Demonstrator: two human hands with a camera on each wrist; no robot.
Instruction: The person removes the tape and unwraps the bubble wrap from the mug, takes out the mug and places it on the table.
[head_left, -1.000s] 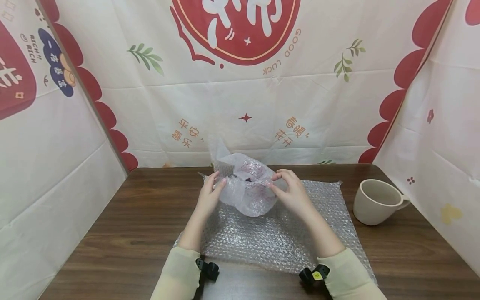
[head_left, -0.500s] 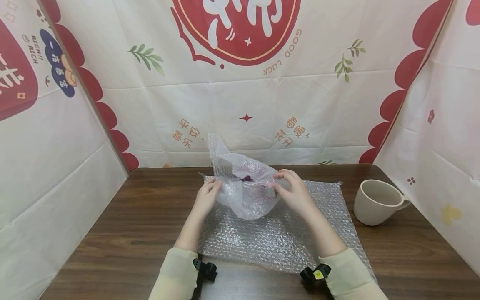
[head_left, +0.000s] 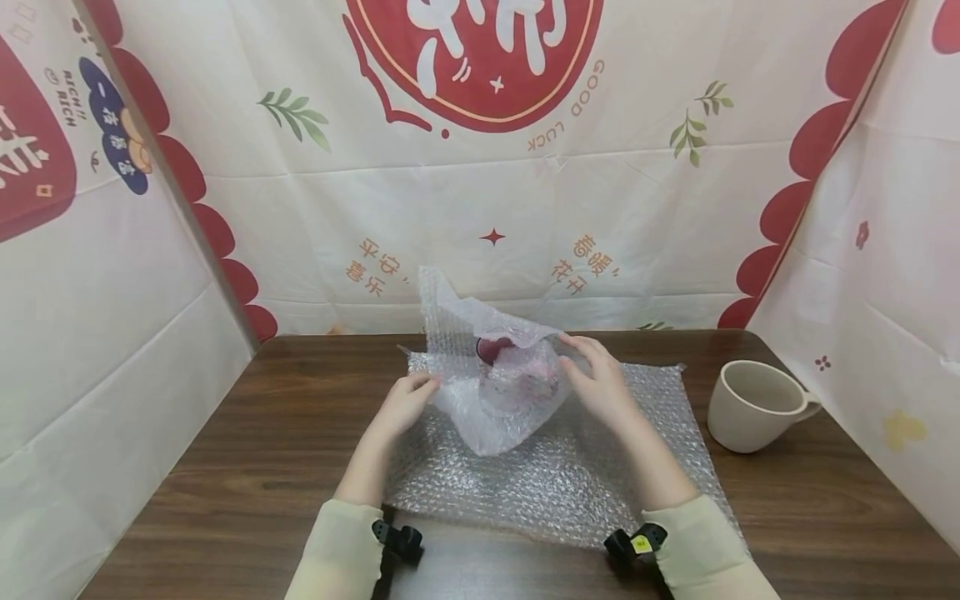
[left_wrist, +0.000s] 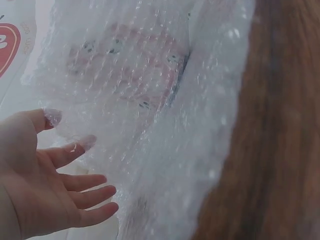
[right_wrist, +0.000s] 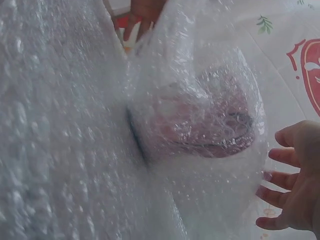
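A bubble-wrapped pink, patterned, cup-like object (right_wrist: 210,125) stands amid loosened wrap, its exact kind blurred by the plastic. A dark red inside (head_left: 492,350) shows through a gap in the head view. The loose bubble wrap (head_left: 480,425) rises in a peak at the back left and droops toward the front. My left hand (head_left: 408,400) touches its left edge, thumb and fingers spread apart in the left wrist view. On the other side, my right hand (head_left: 603,383) has its fingertips at the wrap's right edge, fingers parted. Beneath lies a flat bubble wrap sheet (head_left: 525,492).
To the right stands a beige mug (head_left: 753,408), handle pointing right. The brown wooden table (head_left: 247,467) is enclosed at the back and sides by printed white cloth (head_left: 450,192).
My left hand has drawn left and slightly toward me, and my right hand has shifted a little right. The wrap has spread wider, exposing more of the dark red inside.
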